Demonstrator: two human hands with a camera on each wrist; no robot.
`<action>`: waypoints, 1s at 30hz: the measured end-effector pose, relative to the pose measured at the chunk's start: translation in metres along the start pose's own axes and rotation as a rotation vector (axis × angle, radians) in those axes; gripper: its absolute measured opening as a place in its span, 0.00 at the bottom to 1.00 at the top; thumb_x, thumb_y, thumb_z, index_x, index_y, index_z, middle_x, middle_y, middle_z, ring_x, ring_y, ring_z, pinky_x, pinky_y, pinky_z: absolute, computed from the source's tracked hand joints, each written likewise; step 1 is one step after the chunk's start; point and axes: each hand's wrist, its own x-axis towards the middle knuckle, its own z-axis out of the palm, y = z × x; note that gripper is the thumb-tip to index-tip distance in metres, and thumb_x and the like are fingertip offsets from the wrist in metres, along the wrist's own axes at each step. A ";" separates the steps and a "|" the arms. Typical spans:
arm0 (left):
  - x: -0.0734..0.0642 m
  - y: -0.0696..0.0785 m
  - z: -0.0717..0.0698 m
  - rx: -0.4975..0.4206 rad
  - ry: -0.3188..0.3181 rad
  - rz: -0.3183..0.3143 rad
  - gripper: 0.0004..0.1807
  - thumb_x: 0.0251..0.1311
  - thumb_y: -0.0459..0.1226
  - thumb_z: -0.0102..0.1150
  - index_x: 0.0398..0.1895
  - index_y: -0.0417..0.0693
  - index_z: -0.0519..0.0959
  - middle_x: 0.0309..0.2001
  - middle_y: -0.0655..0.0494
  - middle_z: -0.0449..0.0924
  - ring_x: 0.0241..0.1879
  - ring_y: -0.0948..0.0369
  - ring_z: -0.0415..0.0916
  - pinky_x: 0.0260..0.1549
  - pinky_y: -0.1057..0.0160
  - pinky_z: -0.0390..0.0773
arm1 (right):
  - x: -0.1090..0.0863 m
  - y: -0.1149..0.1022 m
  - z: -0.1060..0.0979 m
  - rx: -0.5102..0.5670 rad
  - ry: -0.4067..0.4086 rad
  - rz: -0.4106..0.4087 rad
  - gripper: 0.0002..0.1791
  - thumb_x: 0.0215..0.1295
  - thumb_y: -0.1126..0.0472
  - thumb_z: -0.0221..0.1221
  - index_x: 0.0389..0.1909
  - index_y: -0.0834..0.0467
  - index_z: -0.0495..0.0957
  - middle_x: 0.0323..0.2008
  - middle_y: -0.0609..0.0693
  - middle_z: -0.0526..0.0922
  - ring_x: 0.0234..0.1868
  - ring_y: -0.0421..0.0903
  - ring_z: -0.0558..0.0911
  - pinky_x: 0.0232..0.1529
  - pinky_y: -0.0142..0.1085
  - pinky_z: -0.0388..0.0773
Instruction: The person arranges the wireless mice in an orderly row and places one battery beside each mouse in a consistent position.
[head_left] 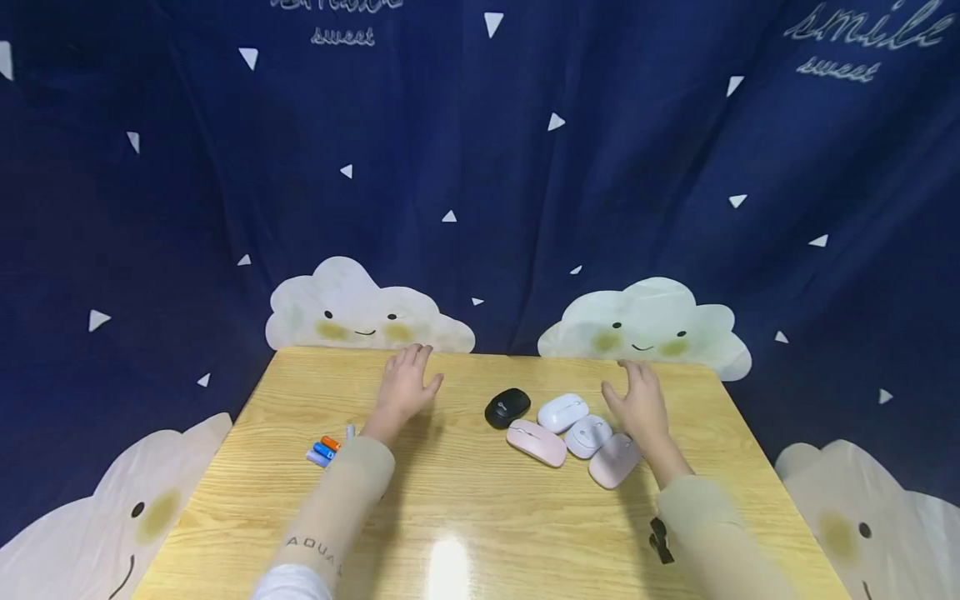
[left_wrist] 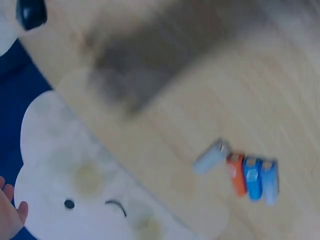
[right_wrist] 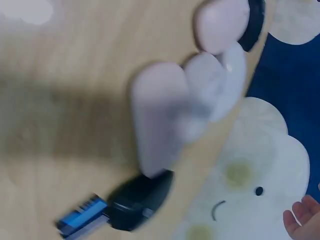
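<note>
My left hand (head_left: 405, 383) hovers over the far left of the wooden table, fingers extended, holding nothing. Below its wrist lie short cylinders that look like batteries: an orange one (left_wrist: 237, 175), two blue ones (left_wrist: 253, 179) and a grey one (left_wrist: 212, 156) set at an angle. At the far right my right hand (head_left: 641, 408) has spread fingers and an empty grasp. To its left is a cluster of computer mice: a black mouse (head_left: 507, 408), a white mouse (head_left: 562, 412), a pale grey mouse (head_left: 588, 436), a pink mouse (head_left: 537, 442) and another pink mouse (head_left: 615, 461).
A dark object (right_wrist: 140, 202) lies beneath my right forearm, with a blue piece (right_wrist: 85, 217) against it; the arm partly hides them in the head view. Behind the wooden table (head_left: 465, 517) hangs a navy curtain (head_left: 450, 150) printed with clouds.
</note>
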 end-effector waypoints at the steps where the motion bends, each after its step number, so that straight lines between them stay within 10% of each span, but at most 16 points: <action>1: -0.001 0.002 0.005 -0.009 0.008 0.012 0.30 0.58 0.48 0.52 0.60 0.41 0.65 0.57 0.44 0.67 0.58 0.48 0.63 0.57 0.48 0.62 | -0.005 0.002 0.003 0.016 0.009 0.019 0.27 0.58 0.57 0.57 0.56 0.67 0.66 0.54 0.68 0.67 0.56 0.65 0.65 0.55 0.57 0.63; 16: -0.001 0.044 0.067 -0.055 -0.118 0.145 0.28 0.56 0.43 0.57 0.58 0.39 0.68 0.54 0.44 0.69 0.55 0.50 0.66 0.51 0.53 0.70 | -0.070 0.034 0.040 0.049 -0.014 0.356 0.28 0.55 0.60 0.56 0.54 0.69 0.66 0.53 0.72 0.64 0.53 0.69 0.63 0.49 0.60 0.64; 30: 0.003 0.079 0.093 -0.084 -0.382 0.109 0.30 0.59 0.44 0.56 0.65 0.49 0.63 0.63 0.45 0.62 0.63 0.49 0.58 0.60 0.54 0.62 | -0.103 0.037 0.066 0.001 -0.015 0.412 0.33 0.50 0.56 0.61 0.54 0.73 0.67 0.51 0.73 0.64 0.51 0.72 0.64 0.51 0.60 0.63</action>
